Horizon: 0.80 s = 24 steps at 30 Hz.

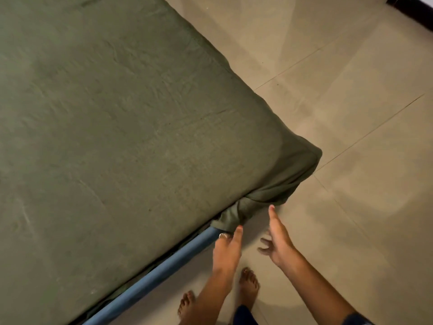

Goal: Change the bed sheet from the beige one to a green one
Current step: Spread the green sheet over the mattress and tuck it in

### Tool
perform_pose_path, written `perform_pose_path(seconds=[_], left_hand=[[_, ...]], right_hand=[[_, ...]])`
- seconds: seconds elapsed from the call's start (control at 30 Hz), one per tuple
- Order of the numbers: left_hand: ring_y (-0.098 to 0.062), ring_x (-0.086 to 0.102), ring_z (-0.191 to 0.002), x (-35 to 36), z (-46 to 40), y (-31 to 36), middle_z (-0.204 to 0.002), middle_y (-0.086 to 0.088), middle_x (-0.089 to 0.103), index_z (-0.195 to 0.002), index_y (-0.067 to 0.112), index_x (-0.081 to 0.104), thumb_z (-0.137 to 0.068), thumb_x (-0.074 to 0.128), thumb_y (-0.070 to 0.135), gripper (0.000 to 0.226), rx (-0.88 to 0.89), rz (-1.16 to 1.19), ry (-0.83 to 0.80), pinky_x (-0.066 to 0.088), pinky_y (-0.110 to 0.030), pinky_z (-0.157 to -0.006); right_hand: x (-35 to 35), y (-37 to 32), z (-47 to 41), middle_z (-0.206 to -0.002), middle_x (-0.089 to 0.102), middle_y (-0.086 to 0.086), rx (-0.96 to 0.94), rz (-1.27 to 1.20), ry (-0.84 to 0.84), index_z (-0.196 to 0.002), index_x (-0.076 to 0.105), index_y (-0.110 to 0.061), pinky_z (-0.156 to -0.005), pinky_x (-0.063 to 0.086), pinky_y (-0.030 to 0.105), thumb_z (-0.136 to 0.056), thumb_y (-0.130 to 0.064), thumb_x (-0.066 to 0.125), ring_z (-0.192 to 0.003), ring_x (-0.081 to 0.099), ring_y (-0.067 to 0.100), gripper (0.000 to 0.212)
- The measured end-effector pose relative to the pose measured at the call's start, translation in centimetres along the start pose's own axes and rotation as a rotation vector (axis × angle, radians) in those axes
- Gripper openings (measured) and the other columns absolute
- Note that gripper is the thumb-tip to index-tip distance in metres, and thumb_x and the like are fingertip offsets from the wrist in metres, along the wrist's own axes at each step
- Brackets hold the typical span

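Note:
A green sheet [121, 127] covers the whole mattress, wrinkled on top. At the near corner it hangs in a loose bunch [276, 184] over the blue bed frame rail [164, 263]. My left hand [227, 249] reaches toward the lower end of that bunch, fingertips touching or just short of the cloth, fingers fairly straight. My right hand [276, 240] hovers to the right of it, fingers spread and relaxed, holding nothing. No beige sheet is in view.
Beige floor tiles [351, 113] spread to the right and behind the bed. My bare feet [249, 282] stand on the floor beside the rail. A dark object [412, 10] sits at the top right corner.

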State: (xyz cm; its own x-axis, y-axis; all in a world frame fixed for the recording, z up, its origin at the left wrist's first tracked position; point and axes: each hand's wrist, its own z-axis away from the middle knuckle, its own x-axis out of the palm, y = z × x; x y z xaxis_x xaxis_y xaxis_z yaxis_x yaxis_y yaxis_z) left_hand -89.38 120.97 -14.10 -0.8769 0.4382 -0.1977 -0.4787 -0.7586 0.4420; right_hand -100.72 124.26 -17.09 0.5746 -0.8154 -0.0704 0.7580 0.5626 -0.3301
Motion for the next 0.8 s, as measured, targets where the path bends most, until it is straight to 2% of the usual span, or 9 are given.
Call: perform_pose_path(seconds=[0.07, 0.13, 0.23, 0.33, 0.43, 0.5, 0.6, 0.7, 0.8], left_hand=[[-0.015, 0.057, -0.092, 1.4, -0.6, 1.4, -0.097, -0.002, 0.058, -0.101, 0.014, 0.054, -0.094, 0.057, 0.036, 0.023, -0.147, 0.438, -0.058, 0.051, -0.031, -0.082], [-0.020, 0.060, -0.092, 2.4, -0.5, 3.0, -0.101, -0.012, 0.059, -0.119, 0.003, 0.051, -0.098, 0.052, 0.023, 0.029, -0.189, 0.735, -0.028, 0.051, -0.029, -0.079], [-0.022, 0.061, -0.085, 3.4, 0.2, 4.8, -0.095, -0.019, 0.061, -0.121, -0.007, 0.050, -0.101, 0.044, 0.013, 0.029, -0.175, 0.873, -0.027, 0.049, -0.034, -0.092], [-0.022, 0.061, -0.083, 4.1, 1.1, 6.7, -0.092, -0.018, 0.060, -0.108, -0.004, 0.053, -0.100, 0.043, 0.010, 0.018, -0.160, 0.883, -0.045, 0.051, -0.032, -0.085], [-0.019, 0.063, -0.078, 4.4, 1.5, 7.1, -0.084, -0.012, 0.062, -0.086, 0.003, 0.057, -0.098, 0.048, 0.008, 0.016, -0.006, 0.735, 0.057, 0.055, -0.025, -0.077], [-0.017, 0.065, -0.080, 4.3, 1.4, 5.8, -0.084, -0.007, 0.068, -0.080, 0.012, 0.060, -0.097, 0.051, 0.009, 0.019, 0.190, 0.396, 0.222, 0.056, -0.029, -0.082], [-0.009, 0.064, -0.095, 3.5, 1.9, 3.5, -0.103, -0.001, 0.068, -0.097, 0.022, 0.060, -0.095, 0.055, 0.024, 0.006, 0.527, -0.006, 0.403, 0.049, -0.023, -0.090], [-0.004, 0.042, -0.130, 3.2, 1.6, 1.8, -0.138, 0.006, 0.048, -0.134, 0.014, 0.051, -0.087, 0.027, 0.065, 0.073, 0.746, -0.344, 0.245, 0.024, -0.007, -0.107], [0.001, 0.014, -0.140, 2.7, 0.5, 1.0, -0.154, 0.009, 0.022, -0.149, 0.016, 0.027, -0.084, 0.008, 0.067, 0.085, 0.755, -0.663, 0.173, 0.004, -0.006, -0.111]], right_hand=[[0.8, -0.1, -0.9, -0.129, 0.051, 0.020, 0.241, -0.304, -0.199, -0.131, 0.046, -0.015, -0.083, 0.048, 0.051, -0.084, -0.075, 0.039, -0.108, 0.055, 0.038, 0.076], [2.0, -0.3, -0.7, -0.111, 0.063, 0.025, 0.274, -0.511, -0.300, -0.117, 0.056, -0.004, -0.087, 0.049, 0.048, -0.085, -0.072, 0.040, -0.100, 0.061, 0.037, 0.077], [3.1, -1.5, -0.3, -0.079, 0.071, 0.021, 0.186, -0.542, -0.214, -0.111, 0.061, 0.005, -0.071, 0.055, 0.034, -0.097, -0.045, 0.043, -0.076, 0.066, 0.030, 0.055], [3.2, -2.7, -0.9, -0.105, 0.065, 0.026, -0.044, -0.608, -0.003, -0.129, 0.049, 0.002, -0.055, 0.057, 0.026, -0.091, -0.004, 0.055, -0.075, 0.065, 0.029, 0.038], [3.3, -3.6, 0.5, -0.112, 0.056, 0.027, -0.314, -0.438, 0.131, -0.131, 0.037, -0.002, -0.061, 0.053, 0.024, -0.087, 0.011, 0.056, -0.077, 0.061, 0.023, 0.049], [3.1, -3.5, 1.0, -0.114, 0.053, 0.026, -0.522, -0.300, 0.156, -0.120, 0.041, -0.003, -0.062, 0.050, 0.016, -0.088, 0.011, 0.055, -0.074, 0.058, 0.014, 0.038], [2.2, -3.9, 1.0, -0.106, 0.059, 0.018, -0.857, -0.042, 0.115, -0.096, 0.056, -0.012, -0.070, 0.048, 0.010, -0.089, 0.005, 0.057, -0.079, 0.062, 0.004, 0.018], [0.6, -4.3, -0.2, -0.112, 0.061, 0.011, -1.212, 0.513, 0.056, -0.094, 0.069, -0.003, -0.089, 0.045, 0.014, -0.092, -0.017, 0.047, -0.100, 0.059, 0.009, 0.027], [-1.7, -4.5, -0.8, -0.130, 0.059, 0.008, -1.408, 1.084, 0.012, -0.115, 0.067, -0.002, -0.099, 0.043, 0.023, -0.091, -0.027, 0.036, -0.115, 0.057, 0.015, 0.047]])
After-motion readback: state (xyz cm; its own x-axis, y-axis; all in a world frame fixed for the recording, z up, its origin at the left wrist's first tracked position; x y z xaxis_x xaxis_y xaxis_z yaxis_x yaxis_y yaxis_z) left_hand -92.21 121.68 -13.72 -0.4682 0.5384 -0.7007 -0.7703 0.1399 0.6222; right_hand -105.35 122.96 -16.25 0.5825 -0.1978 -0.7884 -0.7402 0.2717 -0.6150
